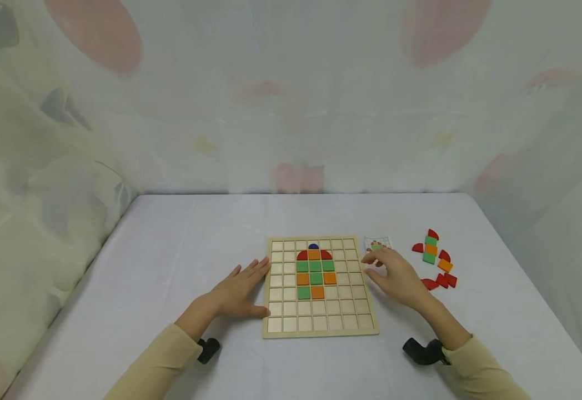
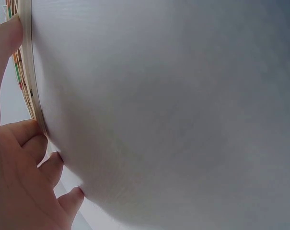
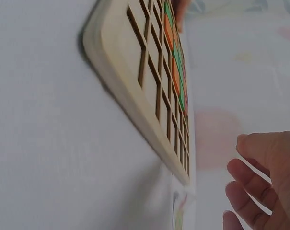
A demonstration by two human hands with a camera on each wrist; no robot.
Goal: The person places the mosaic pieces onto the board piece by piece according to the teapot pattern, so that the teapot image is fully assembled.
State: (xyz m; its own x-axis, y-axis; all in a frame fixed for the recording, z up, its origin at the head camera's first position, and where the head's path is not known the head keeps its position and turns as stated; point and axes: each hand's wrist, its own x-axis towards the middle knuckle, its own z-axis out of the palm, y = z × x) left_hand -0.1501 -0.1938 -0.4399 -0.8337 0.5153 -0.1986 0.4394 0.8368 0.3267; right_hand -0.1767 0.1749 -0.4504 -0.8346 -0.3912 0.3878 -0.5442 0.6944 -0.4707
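A square wooden grid board (image 1: 321, 334) lies mid-table, its upper middle cells filled with green and orange squares, two red quarter pieces and a blue piece (image 1: 313, 246). The left hand (image 1: 238, 291) rests against the board's left edge, thumb and fingers spread; in the left wrist view that hand (image 2: 25, 167) touches the board's side (image 2: 32, 72). Above the right edge the right hand (image 1: 396, 278) hovers with loosely bent fingers, nothing seen between them. In the right wrist view the hand (image 3: 269, 177) is apart from the board (image 3: 130, 105).
A small printed card (image 1: 378, 242) lies by the board's upper right corner, partly behind the right hand. Farther right are scattered loose pieces: green squares (image 1: 429, 258), orange squares (image 1: 445, 265) and red pieces (image 1: 433, 234). Patterned cloth hangs behind the table and at both sides.
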